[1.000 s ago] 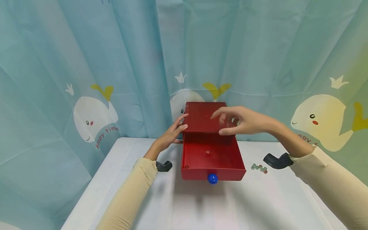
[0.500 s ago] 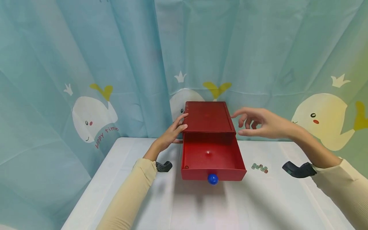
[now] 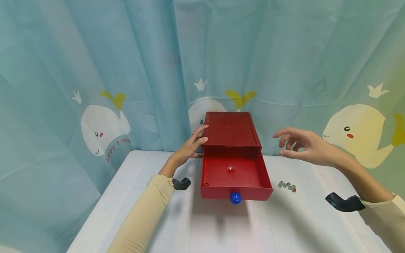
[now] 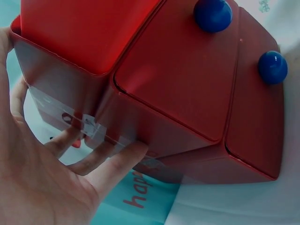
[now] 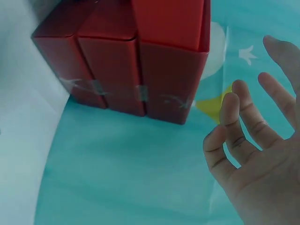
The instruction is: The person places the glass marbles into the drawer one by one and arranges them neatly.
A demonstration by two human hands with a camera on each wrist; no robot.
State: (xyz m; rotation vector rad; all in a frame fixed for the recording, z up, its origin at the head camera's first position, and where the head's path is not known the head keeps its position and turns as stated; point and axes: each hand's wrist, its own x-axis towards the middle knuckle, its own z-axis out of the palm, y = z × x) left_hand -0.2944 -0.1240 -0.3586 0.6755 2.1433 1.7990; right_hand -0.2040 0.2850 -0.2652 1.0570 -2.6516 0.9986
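Note:
A red cabinet of stacked drawers stands on the table with its top drawer pulled out. A blue round knob is on that drawer's front. One tiny round brownish piece lies in its front left corner. My left hand rests against the cabinet's left side, fingers spread, some fingertips at the top edge. In the left wrist view, lower drawers with blue knobs are closed. My right hand hangs in the air right of the cabinet, fingers loosely bent around nothing.
Several small round green and reddish glass-like pieces lie clustered on the white table, right of the drawer. A blue-green curtain with whale prints hangs behind the table. Clear tape runs down the cabinet's side.
My right hand has moved from over the cabinet's top to the right and a little lower, away from it. The left hand and the open drawer stay in place.

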